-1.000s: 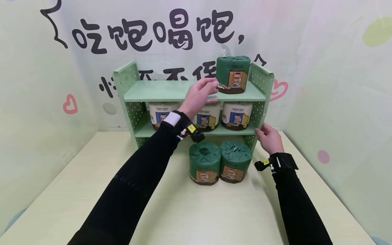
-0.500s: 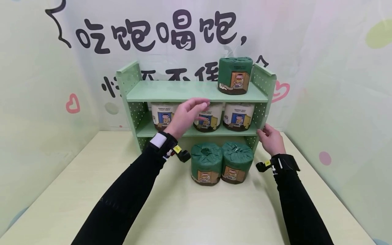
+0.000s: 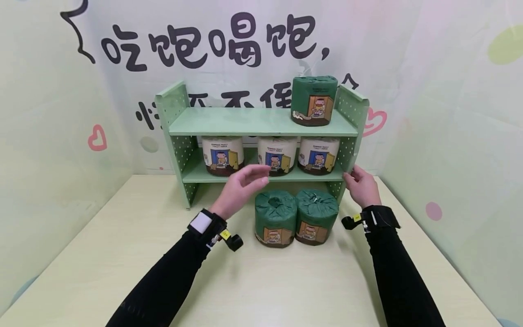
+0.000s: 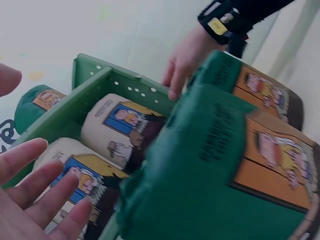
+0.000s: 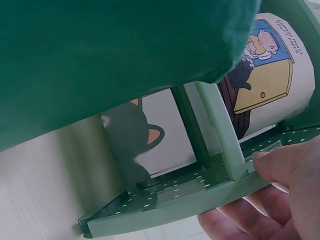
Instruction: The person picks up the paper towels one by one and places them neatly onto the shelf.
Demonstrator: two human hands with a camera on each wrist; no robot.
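Observation:
My right hand grips the edge of the green shelf rack's right side panel, thumb inside and fingers outside in the right wrist view. Nothing is in my left hand, whose fingers are relaxed and spread before the rack. It hovers near a green-wrapped toilet paper roll, which stands on the table beside a second green roll. Both rolls are upright, close in front of the rack's lower right part. In the left wrist view, the nearer green roll hides part of the rack.
One green roll stands at the right end of the top board. On the middle board are a left white roll, a central white roll and a right white roll. A printed backdrop hangs behind the table.
My left hand has come down and leftward from beside the top green roll to just above the table rolls' height. My right hand keeps its place on the rack's side panel.

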